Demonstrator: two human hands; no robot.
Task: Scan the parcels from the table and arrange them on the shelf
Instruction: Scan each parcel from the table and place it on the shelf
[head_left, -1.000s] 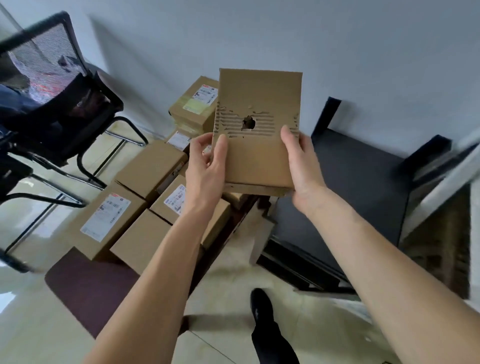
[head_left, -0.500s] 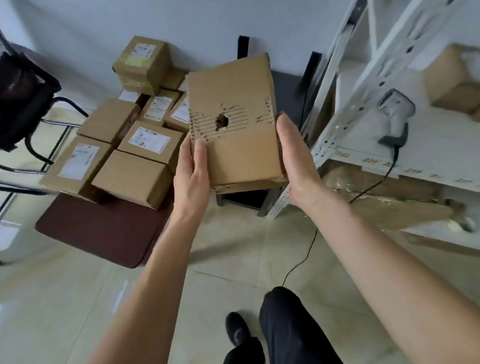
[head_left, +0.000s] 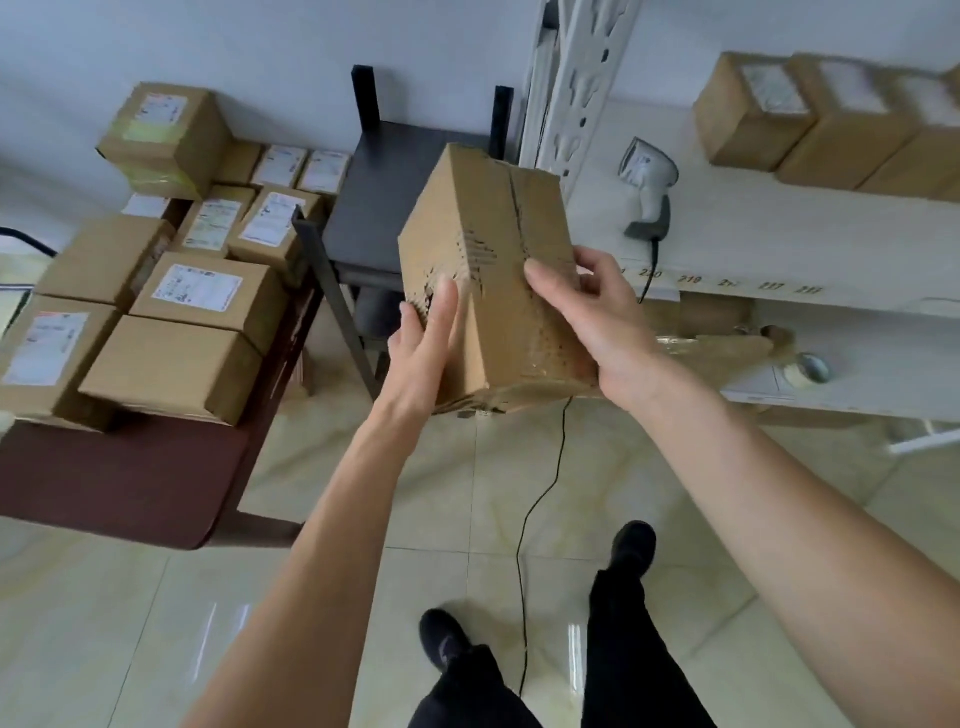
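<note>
Parcel: a torn cardboard box (head_left: 488, 270) is being held in mid-air at the centre of the frame, tilted, between the bench at left and the white shelf (head_left: 779, 234) at right.
Left hand: the left hand (head_left: 423, 343) is pressing flat against the box's left face, fingers (head_left: 441, 306) lying over the ripped corrugated patch; its grip is holding the parcel.
Right hand: the right hand (head_left: 587, 317) is wrapping the box's right face and lower corner, thumb on top; its grip is also holding the parcel.
Label: no shipping label is showing on the faces turned to the camera, so it is likely sitting underneath or on the far side.
Scanner: a handheld barcode scanner (head_left: 648, 189) is resting on the shelf in the upper right, just beyond the box, its cable (head_left: 540, 493) trailing to the floor.
Doing it well: turning the box until the label is facing up, keeping one palm under the weakened base, then freeing the right hand for the scanner.
Risk: the damaged card may be giving way under squeezing.
Remaining: labelled parcels (head_left: 200, 291) are crowding the bench (head_left: 119, 483) at left.
Placed: boxes (head_left: 810, 114) are lining the shelf's upper right.
</note>
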